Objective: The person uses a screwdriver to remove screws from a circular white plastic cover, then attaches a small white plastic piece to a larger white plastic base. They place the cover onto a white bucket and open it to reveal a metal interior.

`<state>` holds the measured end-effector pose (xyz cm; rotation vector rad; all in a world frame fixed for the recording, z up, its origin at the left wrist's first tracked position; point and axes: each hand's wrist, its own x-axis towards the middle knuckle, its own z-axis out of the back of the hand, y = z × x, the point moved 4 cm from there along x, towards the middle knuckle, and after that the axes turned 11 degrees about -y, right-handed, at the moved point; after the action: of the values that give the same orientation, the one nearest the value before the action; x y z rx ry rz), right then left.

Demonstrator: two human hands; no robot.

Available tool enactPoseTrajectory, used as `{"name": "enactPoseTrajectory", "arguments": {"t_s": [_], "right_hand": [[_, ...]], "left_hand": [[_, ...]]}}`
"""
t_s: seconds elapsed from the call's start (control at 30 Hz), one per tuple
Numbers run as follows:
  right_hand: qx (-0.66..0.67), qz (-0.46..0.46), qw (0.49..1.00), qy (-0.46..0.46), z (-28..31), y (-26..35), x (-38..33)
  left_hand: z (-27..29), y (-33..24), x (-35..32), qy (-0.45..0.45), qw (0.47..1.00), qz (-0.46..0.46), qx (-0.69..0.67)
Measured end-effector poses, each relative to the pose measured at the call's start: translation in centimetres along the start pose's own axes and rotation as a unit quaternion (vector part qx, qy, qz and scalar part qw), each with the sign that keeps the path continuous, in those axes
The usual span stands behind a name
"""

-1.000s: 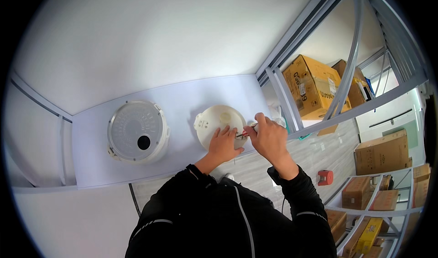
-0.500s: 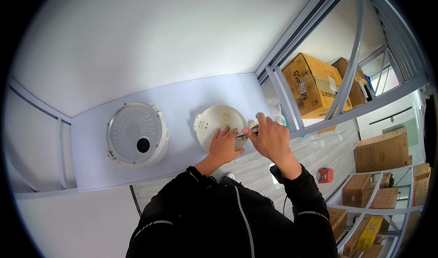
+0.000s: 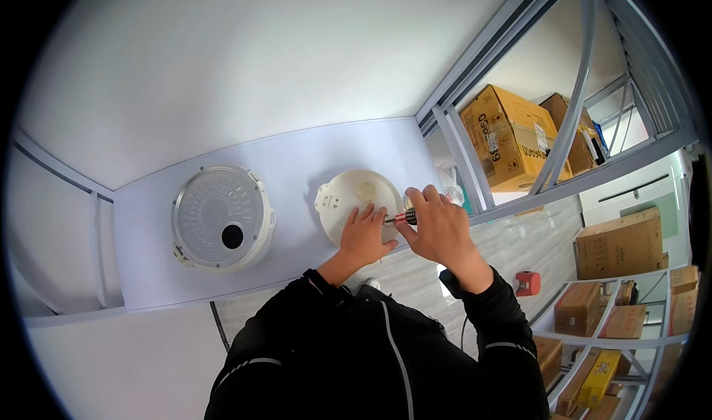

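Note:
A round cream plastic lid part (image 3: 348,197) lies on the white table (image 3: 297,153) near its right end. My left hand (image 3: 365,234) rests flat on the part's near edge, holding it down. My right hand (image 3: 439,228) grips a small screwdriver (image 3: 400,217) with a dark and red handle, its tip pointing left onto the part beside my left fingers. To the left sits a larger round grey lid (image 3: 221,217) with ribs and a dark hole.
A grey metal rack (image 3: 475,145) stands at the table's right end, holding cardboard boxes (image 3: 512,134). More boxes (image 3: 619,242) fill shelves at the right and lower right. A small red object (image 3: 526,283) lies on the tiled floor. A cable (image 3: 216,323) hangs below the table edge.
My hands stay on the cream part with only slight shifts. The screwdriver in my right hand shows more clearly now, and the view has moved slightly.

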<state>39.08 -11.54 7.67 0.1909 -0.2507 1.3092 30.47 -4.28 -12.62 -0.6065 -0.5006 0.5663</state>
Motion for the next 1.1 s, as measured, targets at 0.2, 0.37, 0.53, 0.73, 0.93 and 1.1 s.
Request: {"name": "enactPoseTrajectory", "arguments": {"t_s": [0.2, 0.37, 0.53, 0.73, 0.93, 1.1], "right_hand": [[0.112, -0.017, 0.994, 0.003, -1.6, -1.3, -0.5], [0.202, -0.054, 0.978, -0.002, -1.4, -1.6, -0.3], [0.272, -0.093, 0.946, -0.152, 0.4, -3.4, -0.3], [0.387, -0.148, 0.879, -0.237, 2.4, -7.1, -2.2], [0.557, -0.215, 0.771, -0.220, 0.0, -10.6, -4.8], [0.521, -0.187, 0.801, -0.228, -2.1, -13.9, -5.8]], "left_hand": [[0.2, -0.2, 0.1, 0.003, 1.000, 0.002, -0.001], [0.6, -0.3, 0.2, 0.004, 1.000, 0.003, -0.003], [0.6, -0.3, 0.2, 0.037, 0.999, 0.014, -0.024], [3.2, 0.6, 0.0, 0.144, 0.989, 0.016, 0.027], [4.1, -1.3, 0.4, 0.118, 0.990, 0.055, 0.050], [1.9, -2.5, 0.4, 0.002, 0.991, 0.073, 0.115]]}}
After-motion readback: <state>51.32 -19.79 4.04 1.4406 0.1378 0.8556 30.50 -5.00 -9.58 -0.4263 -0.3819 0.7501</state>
